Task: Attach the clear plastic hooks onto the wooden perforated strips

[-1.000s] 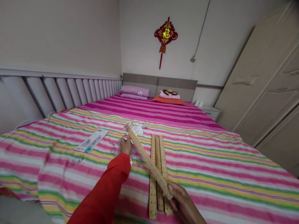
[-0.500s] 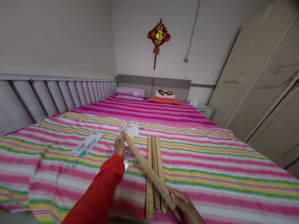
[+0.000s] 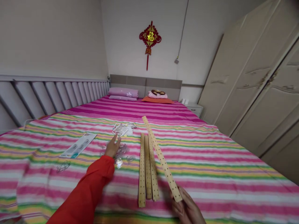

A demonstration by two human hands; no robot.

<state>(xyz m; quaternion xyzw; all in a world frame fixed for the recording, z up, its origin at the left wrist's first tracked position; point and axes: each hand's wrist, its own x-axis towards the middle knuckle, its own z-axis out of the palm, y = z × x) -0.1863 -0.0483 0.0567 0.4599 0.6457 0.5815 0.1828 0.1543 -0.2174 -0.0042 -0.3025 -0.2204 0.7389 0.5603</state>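
My right hand (image 3: 187, 207) grips the near end of a long wooden slat with holes (image 3: 161, 158), which slants up and away to the left over the striped bed. Beside it, three more slats (image 3: 147, 169) lie side by side on the bedspread. My left hand (image 3: 112, 146), in a red sleeve, reaches forward with its fingers stretched out over small clear plastic bags of hardware (image 3: 121, 152), holding nothing. A second clear packet (image 3: 123, 128) lies just beyond it.
The bed (image 3: 210, 161) has a pink and multicoloured striped cover. A printed card (image 3: 78, 145) lies at the left. Pillows (image 3: 123, 92) sit at the headboard. A slatted rail (image 3: 58, 93) runs along the left; a beige wardrobe (image 3: 257, 87) stands at the right.
My left hand let go of the far end of the slat and opened. My right hand swung the slat to the right, off the three lying slats. The camera turned right.
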